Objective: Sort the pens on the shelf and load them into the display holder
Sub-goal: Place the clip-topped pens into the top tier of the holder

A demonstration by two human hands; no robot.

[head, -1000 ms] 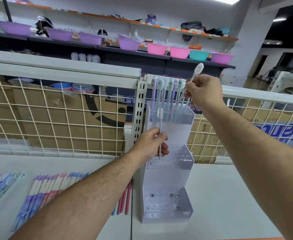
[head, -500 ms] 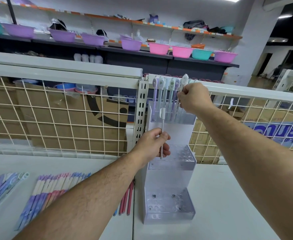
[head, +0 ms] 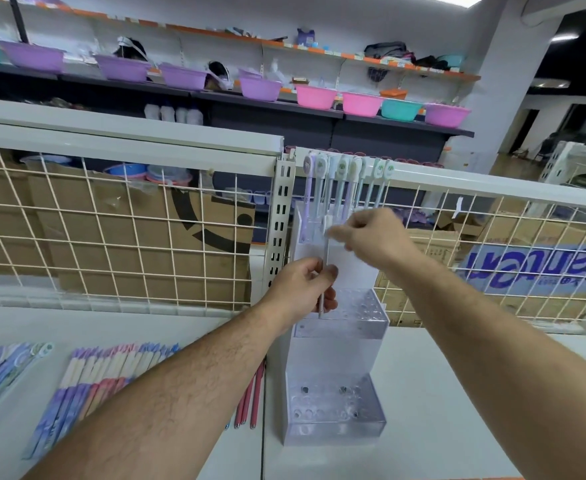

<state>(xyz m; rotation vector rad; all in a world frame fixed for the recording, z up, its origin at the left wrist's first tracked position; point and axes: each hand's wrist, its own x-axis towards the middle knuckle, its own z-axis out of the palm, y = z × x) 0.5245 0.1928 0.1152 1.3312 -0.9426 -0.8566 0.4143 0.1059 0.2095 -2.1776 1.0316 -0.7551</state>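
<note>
A clear three-tier display holder (head: 367, 327) stands on the white shelf against the wire grid. Several pastel pens (head: 342, 178) stand in its top tier; the middle and bottom tiers show bare holes. My left hand (head: 302, 289) grips a slim white pen (head: 325, 251) upright in front of the holder, its tip just above the middle tier. My right hand (head: 371, 237), blurred by motion, pinches this pen's upper end with its fingertips. Rows of sorted pens (head: 111, 375) lie on the shelf at the left.
More purple-blue pens (head: 0, 372) lie at the far left, and pink pens (head: 253, 400) lie beside the holder's base. A white wire grid fence (head: 111, 237) backs the shelf, with cardboard boxes behind it. Coloured basins (head: 315, 97) sit on far shelves.
My right hand let go of the pen it placed in the top tier and came down to the top of the pen in my left hand. My left hand stayed put.
</note>
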